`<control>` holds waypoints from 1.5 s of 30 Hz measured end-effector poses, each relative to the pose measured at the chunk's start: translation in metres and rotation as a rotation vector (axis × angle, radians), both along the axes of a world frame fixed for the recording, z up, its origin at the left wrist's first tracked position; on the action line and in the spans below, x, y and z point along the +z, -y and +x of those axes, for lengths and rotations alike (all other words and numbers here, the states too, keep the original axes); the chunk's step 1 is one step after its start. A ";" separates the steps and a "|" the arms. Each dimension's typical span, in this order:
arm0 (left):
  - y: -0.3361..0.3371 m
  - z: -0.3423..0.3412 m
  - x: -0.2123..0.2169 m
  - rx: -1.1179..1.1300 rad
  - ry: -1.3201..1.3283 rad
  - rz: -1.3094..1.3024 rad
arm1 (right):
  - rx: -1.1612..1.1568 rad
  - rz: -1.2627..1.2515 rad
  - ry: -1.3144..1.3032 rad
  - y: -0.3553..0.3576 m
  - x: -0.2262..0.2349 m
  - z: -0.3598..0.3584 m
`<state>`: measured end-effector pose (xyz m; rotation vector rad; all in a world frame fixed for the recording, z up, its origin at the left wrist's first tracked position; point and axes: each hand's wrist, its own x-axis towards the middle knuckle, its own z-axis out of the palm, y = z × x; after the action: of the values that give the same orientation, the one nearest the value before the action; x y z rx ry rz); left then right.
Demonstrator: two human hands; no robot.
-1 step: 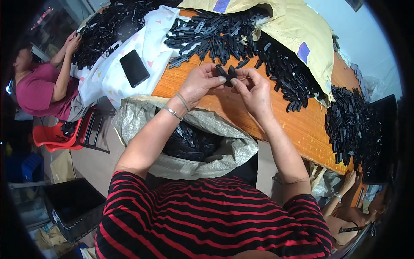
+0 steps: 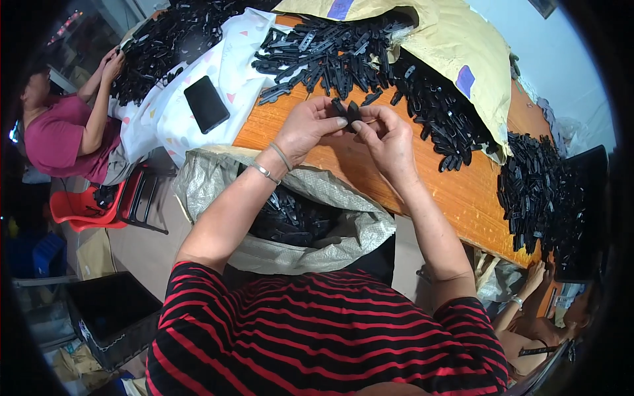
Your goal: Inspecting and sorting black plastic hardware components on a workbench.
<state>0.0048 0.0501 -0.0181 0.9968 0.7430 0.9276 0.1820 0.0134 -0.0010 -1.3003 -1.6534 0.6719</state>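
Note:
Over the near edge of the wooden table (image 2: 337,157), both my hands meet fingertip to fingertip. My left hand (image 2: 309,125) pinches a small, dark plastic piece (image 2: 339,107) between thumb and fingers. My right hand (image 2: 389,135) grips another black plastic piece (image 2: 353,113) right beside it; whether the two are joined I cannot tell. Just beyond my fingers lies a loose heap of long black plastic parts (image 2: 330,56). Below my forearms, a woven sack (image 2: 350,195) hangs open at the table edge, with several black parts (image 2: 290,214) inside.
A large yellowish paper sack (image 2: 449,46) spills shorter black pieces (image 2: 439,119) at the right. A phone (image 2: 206,104) lies on a patterned white sheet (image 2: 155,132). Co-workers sit at the left (image 2: 69,135) and lower right (image 2: 528,330). A black crate (image 2: 112,317) stands on the floor.

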 end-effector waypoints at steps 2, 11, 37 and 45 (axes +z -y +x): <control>0.000 -0.001 0.001 0.013 -0.004 0.025 | -0.001 0.011 0.018 0.001 0.000 -0.003; 0.008 0.000 0.001 0.056 0.033 0.114 | -0.022 0.100 0.070 -0.001 -0.002 -0.006; 0.050 -0.017 0.028 0.226 -0.193 0.361 | 0.260 0.110 0.148 0.021 0.008 -0.026; 0.057 -0.067 0.048 -0.342 -0.707 0.622 | 0.291 0.057 0.365 0.007 -0.004 0.030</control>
<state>-0.0621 -0.0073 0.0302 1.9918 0.8351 0.4894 0.2124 0.0061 -0.0051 -1.2032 -2.1718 0.5737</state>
